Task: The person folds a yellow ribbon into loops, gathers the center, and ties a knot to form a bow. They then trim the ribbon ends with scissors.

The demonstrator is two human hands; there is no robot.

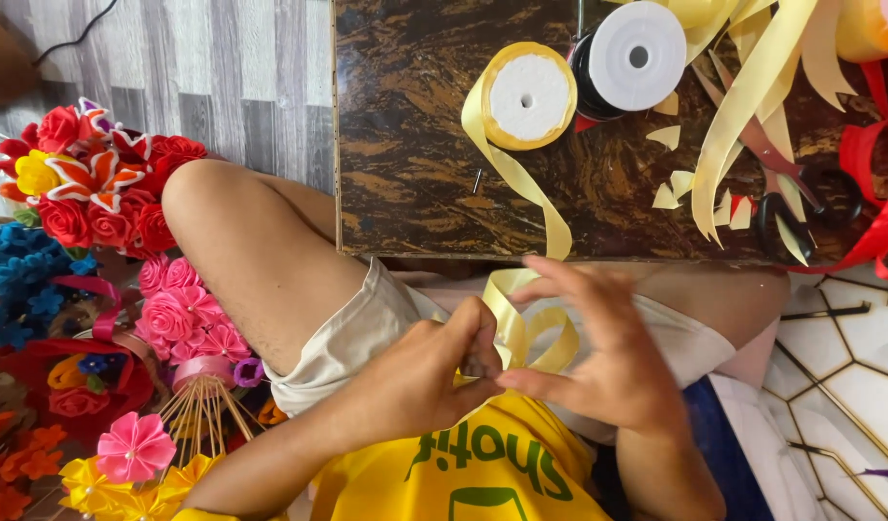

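Observation:
A pale yellow ribbon [521, 183] runs from a yellow ribbon roll [527, 95] on the dark marbled board [415, 145] down to my lap. Both hands meet over my lap and fold the ribbon's end into loops [531, 333]. My left hand [434, 371] pinches the folded ribbon between thumb and fingers. My right hand [608, 362] holds the same loops from the right, fingertips touching the left hand's. I sit with bare knees, in beige shorts and a yellow shirt.
A white ribbon roll [639, 41] on a black spool, scissors [791, 188] with black handles, yellow ribbon scraps [671, 193] and red ribbon [878, 232] lie on the board. Ribbon flower bouquets in red [97, 188], pink [188, 314] and blue [24, 280] stand at left.

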